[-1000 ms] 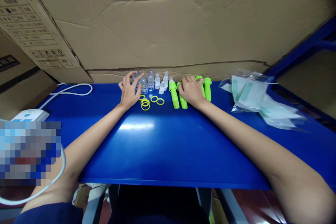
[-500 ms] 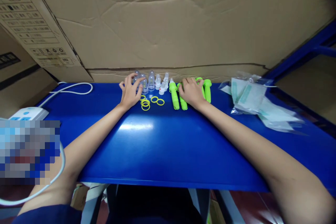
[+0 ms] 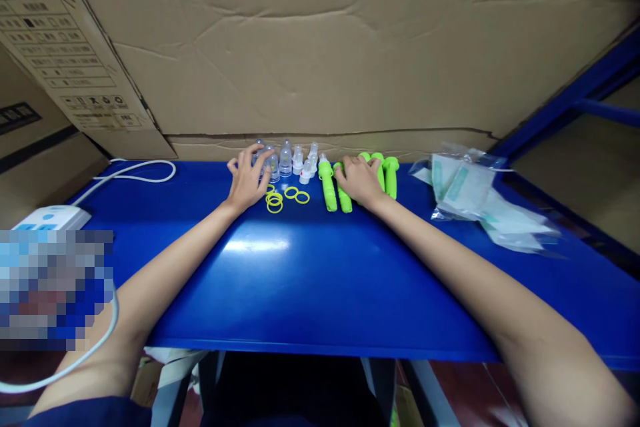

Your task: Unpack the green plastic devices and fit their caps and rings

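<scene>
My left hand (image 3: 245,181) rests at the back left of the blue table, fingers spread and curved around several clear plastic domed caps (image 3: 285,159). Its fingertips are at the caps, partly hiding some of them. My right hand (image 3: 362,180) lies over a row of bright green plastic tubes (image 3: 328,188), its fingers apart and bent across the middle ones, which it partly covers. Between the hands stand several small white-and-clear nozzle-like pieces (image 3: 298,160). Several thin yellow rings (image 3: 302,197) lie in front of the caps, some overlapping.
Clear bags with white-and-green contents (image 3: 470,187) lie at the right of the blue table (image 3: 300,287). A white power strip (image 3: 55,217) with a cable is on the left, beside a blurred patch. Cardboard (image 3: 300,67) walls the back; a blue frame (image 3: 575,93) stands at right.
The view has shifted slightly, so the scene sits a little lower and the right side further left. Both hands keep nearly the same place over the caps and tubes.
</scene>
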Tool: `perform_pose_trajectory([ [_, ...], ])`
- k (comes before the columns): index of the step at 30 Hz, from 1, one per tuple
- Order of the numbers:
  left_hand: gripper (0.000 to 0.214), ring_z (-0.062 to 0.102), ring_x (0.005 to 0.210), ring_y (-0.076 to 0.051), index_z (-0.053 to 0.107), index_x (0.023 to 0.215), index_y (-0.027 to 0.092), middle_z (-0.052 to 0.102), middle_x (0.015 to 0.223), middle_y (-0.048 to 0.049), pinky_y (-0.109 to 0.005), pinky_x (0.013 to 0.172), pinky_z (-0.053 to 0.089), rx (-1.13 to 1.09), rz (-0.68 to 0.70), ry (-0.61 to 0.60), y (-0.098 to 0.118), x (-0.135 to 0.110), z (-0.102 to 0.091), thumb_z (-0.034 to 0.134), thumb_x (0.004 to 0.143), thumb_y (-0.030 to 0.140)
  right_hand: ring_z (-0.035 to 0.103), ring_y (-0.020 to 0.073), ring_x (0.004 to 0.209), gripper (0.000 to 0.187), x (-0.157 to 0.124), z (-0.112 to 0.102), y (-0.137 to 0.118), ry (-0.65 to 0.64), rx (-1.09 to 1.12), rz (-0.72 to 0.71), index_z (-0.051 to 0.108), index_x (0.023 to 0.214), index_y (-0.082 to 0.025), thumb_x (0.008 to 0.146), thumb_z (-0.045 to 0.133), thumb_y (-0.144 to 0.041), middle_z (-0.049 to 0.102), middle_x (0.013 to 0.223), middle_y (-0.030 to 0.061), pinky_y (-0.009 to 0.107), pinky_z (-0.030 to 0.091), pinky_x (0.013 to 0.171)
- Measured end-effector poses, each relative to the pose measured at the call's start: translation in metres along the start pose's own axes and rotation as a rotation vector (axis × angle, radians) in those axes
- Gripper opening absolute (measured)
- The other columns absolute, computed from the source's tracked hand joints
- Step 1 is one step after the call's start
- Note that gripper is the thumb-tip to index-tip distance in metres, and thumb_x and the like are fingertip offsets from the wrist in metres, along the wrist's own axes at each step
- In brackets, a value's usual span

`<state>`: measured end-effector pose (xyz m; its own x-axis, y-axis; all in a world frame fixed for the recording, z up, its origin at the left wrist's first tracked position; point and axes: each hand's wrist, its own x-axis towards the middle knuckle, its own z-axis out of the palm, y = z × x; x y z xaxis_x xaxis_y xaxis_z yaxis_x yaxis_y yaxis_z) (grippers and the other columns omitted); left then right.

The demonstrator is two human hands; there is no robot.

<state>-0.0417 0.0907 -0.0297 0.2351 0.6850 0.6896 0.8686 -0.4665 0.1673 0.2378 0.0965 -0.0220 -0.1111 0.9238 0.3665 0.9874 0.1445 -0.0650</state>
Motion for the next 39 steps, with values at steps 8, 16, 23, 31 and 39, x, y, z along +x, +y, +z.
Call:
perform_pose_trajectory([
  [8,0.042,0.05,0.133,-0.033,0.06,0.136,0.026,0.055,0.145,-0.0143,-0.051,0.102,0.03,0.044,0.156,-0.053,0.017,0.01,-0.011,0.041,0.098,0.03,0.056,0.0374,0.115,0.036,0.001,-0.006,-0.002,-0.022,-0.003,-0.017,0.064,0.108,-0.009,0.099,0.033,-0.027,0.07,0.116,0.0231,0.053,0.029,0.098],
  [16,0.044,0.052,0.13,-0.033,0.055,0.14,0.02,0.06,0.14,-0.0157,-0.052,0.105,0.03,0.038,0.315,-0.178,0.055,0.033,0.009,0.041,0.099,0.027,0.061,0.0375,0.108,0.035,0.002,-0.016,-0.003,-0.082,-0.01,-0.004,0.063,0.109,-0.009,0.098,0.039,-0.031,0.07,0.116,0.023,0.053,0.03,0.098],
  [23,0.039,0.056,0.124,-0.036,0.059,0.131,0.014,0.067,0.129,-0.0185,-0.054,0.105,0.031,0.063,0.273,-0.227,0.063,0.037,0.031,0.049,0.099,0.034,0.055,0.0392,0.118,0.038,0.001,-0.016,0.0,-0.077,-0.065,-0.062,0.065,0.113,-0.007,0.098,0.044,-0.035,0.064,0.123,0.0255,0.05,0.032,0.099],
  [31,0.028,0.063,0.116,-0.032,0.06,0.115,0.02,0.073,0.116,-0.0106,-0.052,0.103,0.035,-0.084,0.139,-0.187,0.054,0.044,0.018,0.06,0.096,0.04,0.063,0.038,0.109,0.034,0.001,-0.027,-0.007,-0.188,-0.052,-0.026,0.062,0.119,-0.011,0.099,0.045,-0.033,0.071,0.112,0.0212,0.05,0.031,0.099],
  [39,0.037,0.068,0.081,-0.016,0.045,0.102,0.024,0.068,0.091,-0.0046,-0.03,0.07,0.051,-0.659,-0.071,0.032,0.026,0.046,0.01,0.054,0.096,0.059,0.057,0.0353,0.121,0.046,0.005,-0.032,-0.008,0.088,0.311,0.015,0.042,0.141,-0.009,0.099,0.04,-0.027,0.055,0.136,0.0255,0.046,0.043,0.098],
])
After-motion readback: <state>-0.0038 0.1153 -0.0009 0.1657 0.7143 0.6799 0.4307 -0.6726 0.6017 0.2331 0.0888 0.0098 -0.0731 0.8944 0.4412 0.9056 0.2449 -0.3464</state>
